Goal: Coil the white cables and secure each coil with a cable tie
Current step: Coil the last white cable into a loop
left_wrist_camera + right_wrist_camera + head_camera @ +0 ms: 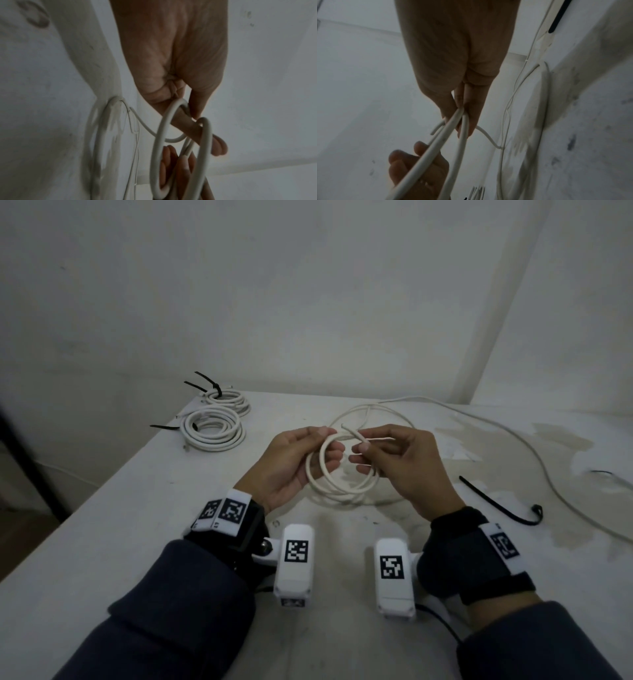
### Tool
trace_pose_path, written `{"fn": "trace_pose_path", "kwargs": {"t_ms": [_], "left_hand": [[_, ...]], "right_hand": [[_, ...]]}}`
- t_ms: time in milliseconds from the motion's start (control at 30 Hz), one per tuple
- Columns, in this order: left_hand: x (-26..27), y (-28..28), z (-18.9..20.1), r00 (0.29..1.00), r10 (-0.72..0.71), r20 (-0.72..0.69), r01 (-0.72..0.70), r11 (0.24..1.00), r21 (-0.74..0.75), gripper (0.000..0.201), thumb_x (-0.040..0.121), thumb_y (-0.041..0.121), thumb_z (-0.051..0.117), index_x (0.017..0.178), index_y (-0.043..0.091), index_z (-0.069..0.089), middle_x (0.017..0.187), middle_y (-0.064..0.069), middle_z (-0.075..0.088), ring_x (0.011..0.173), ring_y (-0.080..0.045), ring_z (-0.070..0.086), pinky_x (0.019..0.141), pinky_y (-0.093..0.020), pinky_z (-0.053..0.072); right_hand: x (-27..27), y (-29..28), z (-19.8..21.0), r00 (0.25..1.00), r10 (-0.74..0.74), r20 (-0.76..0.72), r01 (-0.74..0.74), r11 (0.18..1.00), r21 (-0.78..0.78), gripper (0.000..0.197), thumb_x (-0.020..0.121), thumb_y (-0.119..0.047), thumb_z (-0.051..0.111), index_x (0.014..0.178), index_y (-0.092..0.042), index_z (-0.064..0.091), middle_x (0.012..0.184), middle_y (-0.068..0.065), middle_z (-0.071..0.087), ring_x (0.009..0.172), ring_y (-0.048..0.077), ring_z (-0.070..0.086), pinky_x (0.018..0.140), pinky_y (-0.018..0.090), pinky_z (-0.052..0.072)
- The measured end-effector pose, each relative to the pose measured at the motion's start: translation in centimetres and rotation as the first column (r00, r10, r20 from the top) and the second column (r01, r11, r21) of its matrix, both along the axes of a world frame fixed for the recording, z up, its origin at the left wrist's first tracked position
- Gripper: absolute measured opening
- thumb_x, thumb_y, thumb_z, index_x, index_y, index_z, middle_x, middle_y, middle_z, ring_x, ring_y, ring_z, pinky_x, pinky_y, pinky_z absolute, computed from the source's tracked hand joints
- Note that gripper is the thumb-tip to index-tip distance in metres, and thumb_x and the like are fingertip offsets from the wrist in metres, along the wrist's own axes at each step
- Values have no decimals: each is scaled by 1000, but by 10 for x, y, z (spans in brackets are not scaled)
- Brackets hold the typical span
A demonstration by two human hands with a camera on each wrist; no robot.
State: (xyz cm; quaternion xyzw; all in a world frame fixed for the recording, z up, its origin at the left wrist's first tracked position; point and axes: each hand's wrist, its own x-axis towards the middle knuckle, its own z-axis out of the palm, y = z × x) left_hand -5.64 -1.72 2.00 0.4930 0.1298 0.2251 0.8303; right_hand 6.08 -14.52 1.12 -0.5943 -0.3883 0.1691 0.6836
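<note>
A white cable [337,484] is partly wound into small loops held above the table between both hands. My left hand [301,457] grips the loops [204,135] at their left side, fingers through the ring. My right hand [383,453] pinches the strands [460,121] near the cable's free end [346,428]. The cable's uncoiled length [534,450] trails over the table to the back right. A loose black cable tie [496,503] lies right of my right hand. Two finished white coils [214,428], [227,400] with black ties lie at the back left.
The white table [137,525] is stained around the middle and right [561,446]. Its left edge drops off beside the coils. White walls stand close behind. A thin dark wire [603,473] lies at the far right.
</note>
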Motion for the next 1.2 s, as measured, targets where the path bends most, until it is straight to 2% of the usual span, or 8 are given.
{"fn": "trace_pose_path", "kwargs": {"t_ms": [100,267,467,700,800,1000,1100,1200], "left_hand": [[1,-1,-1,1000,-25,-5,25,1000,1,16,96,5,47,94,-3,60,62,-5,67,45,-6,58,46,-16,50],[4,-1,-1,997,-68,-36,68,998,-10,16,96,3,44,93,-3,59,60,-4,61,36,-2,38,36,-12,33],[0,2,-3,981,-134,-142,141,989,36,19,95,-1,42,93,-5,61,61,-5,63,31,1,31,30,-8,23],[3,4,-5,992,-104,-74,111,989,94,20,94,7,47,96,-4,64,74,-11,72,40,-1,40,39,-10,34],[2,6,-8,990,-111,-85,124,978,170,21,91,-3,48,104,-4,64,82,-11,74,44,-1,45,44,-10,40],[0,13,-9,976,-199,-86,213,952,217,28,94,-5,41,115,-5,60,98,-17,70,49,-2,45,46,-10,35],[1,14,-9,970,-225,-86,240,942,233,36,91,-10,32,113,-8,60,93,-20,69,49,-5,43,45,-13,30],[3,12,-8,977,-182,-110,206,940,273,33,92,-3,34,109,-9,62,85,-17,69,50,-7,47,44,-15,33]], "right_hand": [[0,-2,0,1000,-29,4,29,1000,-9,13,86,4,65,93,-7,71,81,14,74,72,26,74,63,29,59],[-3,-4,5,995,-76,72,76,997,-7,13,85,-6,70,96,-11,73,101,13,70,68,25,73,60,32,60],[-1,-7,2,994,89,59,-82,990,-112,17,84,1,68,99,-4,73,97,18,72,72,30,73,66,35,61],[7,-4,-1,962,-59,265,85,993,-88,27,77,4,74,91,-19,74,81,12,71,64,24,67,65,33,58],[9,-7,-1,949,-44,312,70,995,-72,27,76,5,74,94,-15,73,79,14,68,58,20,66,62,32,57],[11,-8,-1,916,-23,400,69,993,-100,22,78,1,74,98,-7,75,83,9,67,60,18,66,63,31,58],[11,-11,-1,919,-9,395,61,991,-121,20,76,-1,76,96,-5,76,85,7,67,61,14,66,60,27,57],[11,-10,-1,920,14,392,46,989,-144,20,75,-1,77,94,-8,76,86,5,68,67,19,68,62,27,57]]}}
